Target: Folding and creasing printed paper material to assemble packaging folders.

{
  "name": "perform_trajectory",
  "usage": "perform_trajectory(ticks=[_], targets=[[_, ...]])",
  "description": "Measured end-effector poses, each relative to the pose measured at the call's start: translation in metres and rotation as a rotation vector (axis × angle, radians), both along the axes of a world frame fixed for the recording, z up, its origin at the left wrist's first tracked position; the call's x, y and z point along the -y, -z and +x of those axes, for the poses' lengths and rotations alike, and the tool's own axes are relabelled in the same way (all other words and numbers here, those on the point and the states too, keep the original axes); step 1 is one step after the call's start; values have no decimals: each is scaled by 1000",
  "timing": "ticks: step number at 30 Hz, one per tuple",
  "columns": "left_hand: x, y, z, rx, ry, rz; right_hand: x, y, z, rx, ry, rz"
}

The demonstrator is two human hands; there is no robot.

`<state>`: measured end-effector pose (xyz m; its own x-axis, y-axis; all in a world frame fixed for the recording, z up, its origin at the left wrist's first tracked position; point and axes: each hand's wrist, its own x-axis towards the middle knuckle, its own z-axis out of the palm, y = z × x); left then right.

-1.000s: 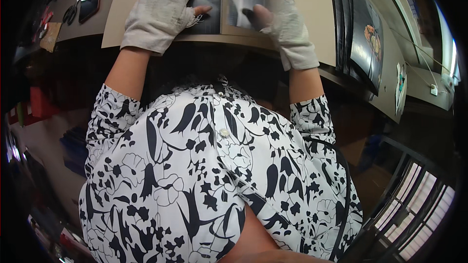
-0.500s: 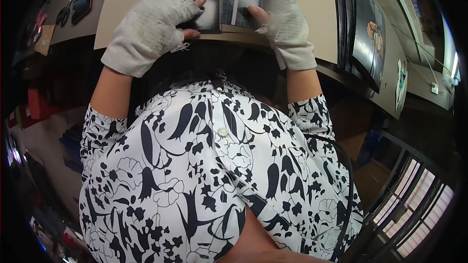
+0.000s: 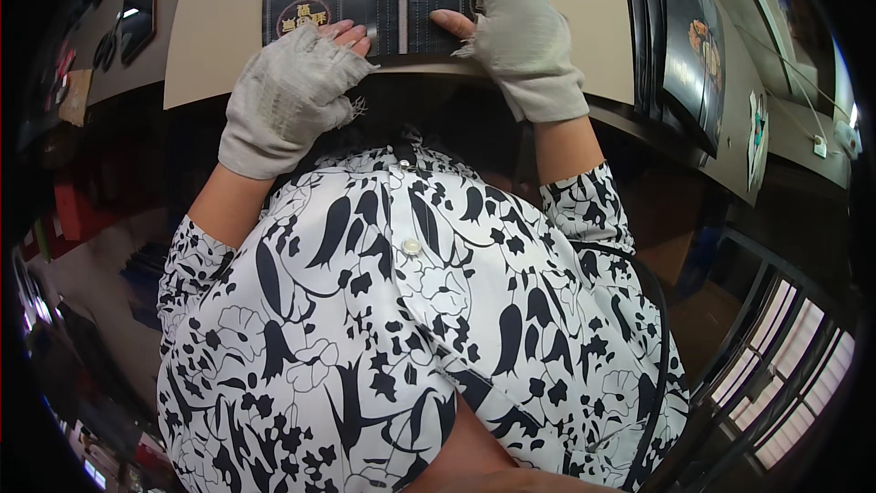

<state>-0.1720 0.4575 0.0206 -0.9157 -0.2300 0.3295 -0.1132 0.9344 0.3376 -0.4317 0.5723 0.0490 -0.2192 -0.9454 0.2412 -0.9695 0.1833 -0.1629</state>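
Observation:
A dark, glossy printed sheet (image 3: 356,0) with food pictures and a pale stripe lies on a beige board at the top of the view. My left hand (image 3: 297,96), in a pale fingerless glove, is at the sheet's near edge, its fingers stretched out and touching the left half; the thumb is hidden. My right hand (image 3: 525,41), gloved alike, rests along the sheet's right side, thumb and fingers spread apart. The far edge of the sheet runs out of the picture, and whether it is one piece or two cannot be told.
Several similar dark printed sheets (image 3: 689,55) stand in a fanned stack on the right. At the far left lie a phone (image 3: 140,11) and dark-handled scissors (image 3: 108,50). The beige board (image 3: 214,32) ends at its near edge, just in front of my body.
The printed sheet has shifted left on the board, and its two halves now meet without the gap. My left hand has drawn back toward its near edge; my right hand has moved slightly left.

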Motion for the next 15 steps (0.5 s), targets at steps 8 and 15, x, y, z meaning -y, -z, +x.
perform_trajectory(ticks=[8,15], targets=[[3,1,2,-47,54,15,-3,-9,4,-15,16,53],[2,-2,2,-79,61,26,-1,-9,2,-48,1,56]])
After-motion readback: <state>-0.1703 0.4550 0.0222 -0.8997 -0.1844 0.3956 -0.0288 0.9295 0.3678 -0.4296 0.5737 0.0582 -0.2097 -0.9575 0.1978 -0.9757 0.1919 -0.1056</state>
